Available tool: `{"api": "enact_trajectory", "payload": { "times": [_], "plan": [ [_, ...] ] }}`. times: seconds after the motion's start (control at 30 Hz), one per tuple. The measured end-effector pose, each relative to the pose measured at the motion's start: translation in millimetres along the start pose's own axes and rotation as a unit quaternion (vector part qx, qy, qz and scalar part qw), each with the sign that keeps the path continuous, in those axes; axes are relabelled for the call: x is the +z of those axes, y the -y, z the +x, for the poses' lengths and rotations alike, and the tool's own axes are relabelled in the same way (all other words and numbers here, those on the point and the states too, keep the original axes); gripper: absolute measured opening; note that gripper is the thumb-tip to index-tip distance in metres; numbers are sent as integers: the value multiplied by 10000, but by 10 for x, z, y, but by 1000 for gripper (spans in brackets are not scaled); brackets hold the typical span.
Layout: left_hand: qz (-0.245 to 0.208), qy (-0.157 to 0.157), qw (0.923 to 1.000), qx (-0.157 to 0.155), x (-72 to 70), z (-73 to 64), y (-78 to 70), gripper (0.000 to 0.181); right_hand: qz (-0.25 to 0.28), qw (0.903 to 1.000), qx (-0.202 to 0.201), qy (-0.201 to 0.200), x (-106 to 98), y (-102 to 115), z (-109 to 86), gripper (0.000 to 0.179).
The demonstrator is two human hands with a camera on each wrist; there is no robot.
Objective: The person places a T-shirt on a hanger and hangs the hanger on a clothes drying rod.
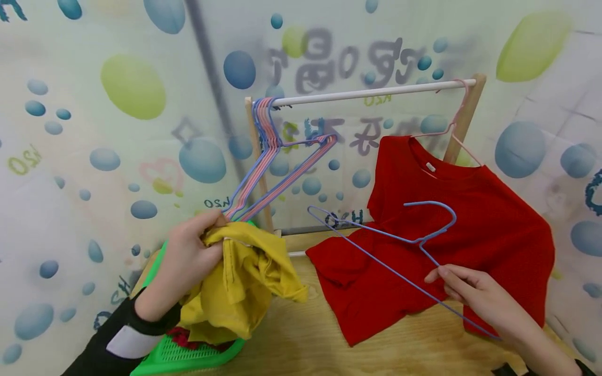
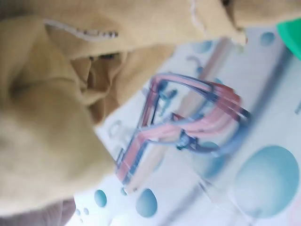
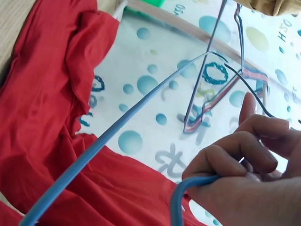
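Observation:
In the head view my left hand [image 1: 195, 256] grips a bunched yellow garment [image 1: 240, 282] above the green basket [image 1: 188, 360]; the garment fills much of the left wrist view and hides part of the fingers. My right hand [image 1: 475, 292] pinches a blue hanger [image 1: 376, 263] near the base of its hook, and the hanger slants in front of a red top [image 1: 423, 250]. That top hangs on a pink hanger [image 1: 453, 122] at the rack's right end. In the right wrist view, curled fingers [image 3: 235, 155] close round the blue wire.
Several blue and pink hangers [image 1: 268, 151] hang bunched at the left end of the white rail [image 1: 367, 94]. Wooden posts [image 1: 465, 120] carry the rail over a wooden table [image 1: 291, 339]. Dark red cloth [image 1: 185, 337] lies in the basket. A patterned curtain [image 1: 131, 156] stands behind.

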State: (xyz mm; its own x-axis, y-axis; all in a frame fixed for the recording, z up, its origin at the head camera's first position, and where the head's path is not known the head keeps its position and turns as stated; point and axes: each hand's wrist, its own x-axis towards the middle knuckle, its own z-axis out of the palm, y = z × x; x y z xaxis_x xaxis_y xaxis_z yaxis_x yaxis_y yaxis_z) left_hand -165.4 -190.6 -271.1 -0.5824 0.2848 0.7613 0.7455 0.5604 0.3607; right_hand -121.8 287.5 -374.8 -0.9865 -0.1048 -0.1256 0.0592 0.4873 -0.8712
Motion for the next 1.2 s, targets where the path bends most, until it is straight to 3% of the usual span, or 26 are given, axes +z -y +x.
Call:
{"api": "enact_trajectory", "payload": {
  "times": [0.2, 0.33, 0.43, 0.53, 0.67, 0.73, 0.8, 0.83, 0.9, 1.0, 1.1, 1.2],
  "plan": [
    [-732, -539, 9958, 142, 228, 267, -112, 29, 44, 9995, -69, -309, -80, -35, -40, 37],
    [-1437, -972, 9845, 256, 300, 398, -197, 23, 143, 9991, -72, -382, -111, -37, -52, 36],
    [-2194, -1327, 9655, 457, 347, 483, -263, 20, 22, 9991, -15, -419, -135, -34, -57, 37],
    [-2907, -1701, 9381, 810, 406, 569, -334, 20, -58, 9991, 49, -423, -159, -37, -57, 39],
    [-3445, -2144, 9046, 1307, 495, 704, -427, 32, -151, 9989, 47, -431, -186, -52, -52, 39],
    [-3590, -2287, 8921, 1515, 549, 766, -467, 39, -211, 9988, 44, -436, -197, -61, -52, 39],
    [-3655, -2328, 8865, 1622, 609, 813, -499, 38, -233, 9987, 7, -444, -205, -69, -56, 39],
    [-3655, -2286, 8873, 1636, 646, 823, -507, 34, -202, 9988, -13, -451, -207, -72, -57, 39],
    [-3549, -2056, 8983, 1573, 730, 809, -492, 26, -158, 9987, -77, -482, -211, -76, -62, 37],
    [-3215, -1492, 9272, 1214, 882, 707, -405, 18, -129, 9984, -89, -538, -218, -69, -67, 36],
    [-2586, -878, 9591, 748, 1038, 560, -275, 21, -248, 9983, 55, -531, -231, -61, -76, 38],
    [-1885, -258, 9813, 275, 1167, 428, -161, 27, -277, 9982, 94, -518, -227, -66, -91, 38]
  ]
}}
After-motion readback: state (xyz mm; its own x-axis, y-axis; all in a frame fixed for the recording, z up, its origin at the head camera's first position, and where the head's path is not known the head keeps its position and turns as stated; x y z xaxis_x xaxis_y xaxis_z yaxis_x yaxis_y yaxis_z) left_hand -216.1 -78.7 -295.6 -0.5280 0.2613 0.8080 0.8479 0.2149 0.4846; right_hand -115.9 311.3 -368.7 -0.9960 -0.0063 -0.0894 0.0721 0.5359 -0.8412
